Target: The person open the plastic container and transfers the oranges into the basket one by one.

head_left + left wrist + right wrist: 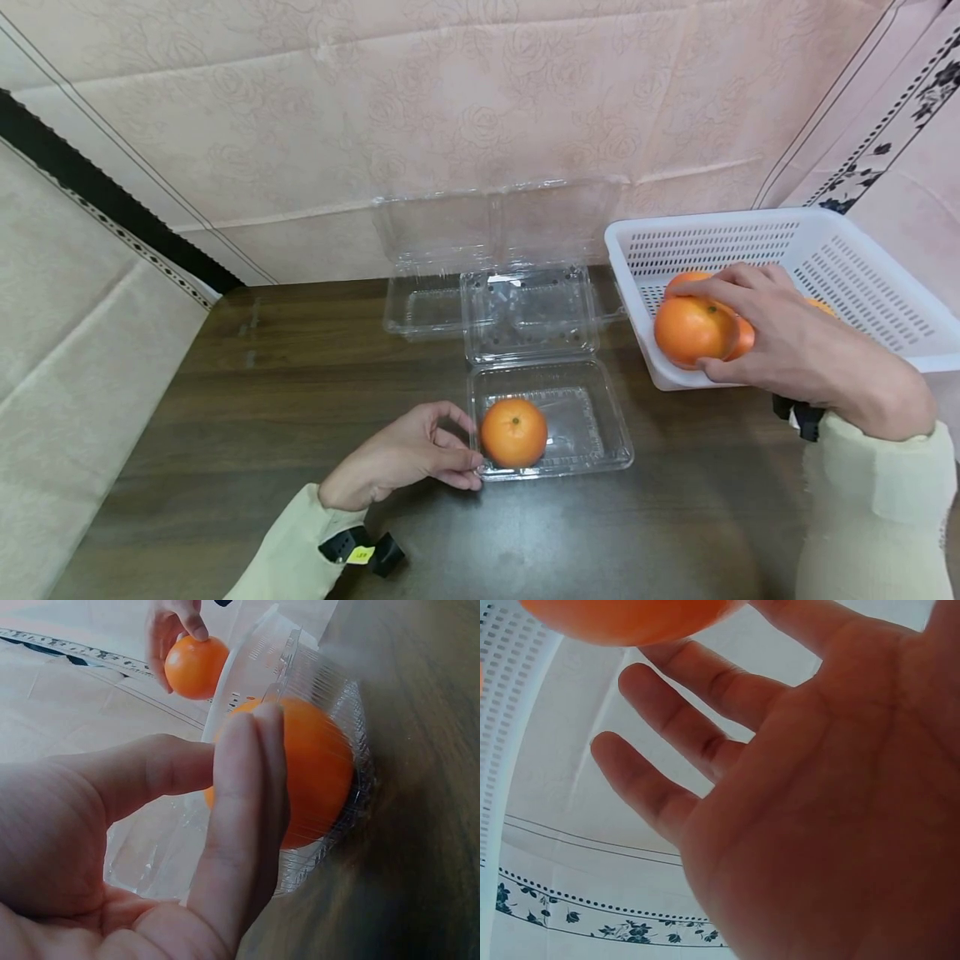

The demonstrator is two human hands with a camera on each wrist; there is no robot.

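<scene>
An orange (513, 433) sits in the left part of a clear plastic clamshell container (592, 458), whose lid stands open behind it. My left hand (416, 450) pinches the container's left wall between thumb and fingers, close beside that orange. In the left wrist view the fingertips (247, 742) overlap the fruit behind the clear wall. Over the near left corner of a white basket (840, 229), my right hand (780, 333) grips another orange (693, 332) between thumb and fingers. The right wrist view shows only the underside of the held orange (630, 619).
More oranges (821, 307) lie in the basket, partly hidden by the right hand. Another clear container (423, 304) stands open at the back of the brown wooden table (315, 367). Patterned cloth (480, 108) hangs behind the table.
</scene>
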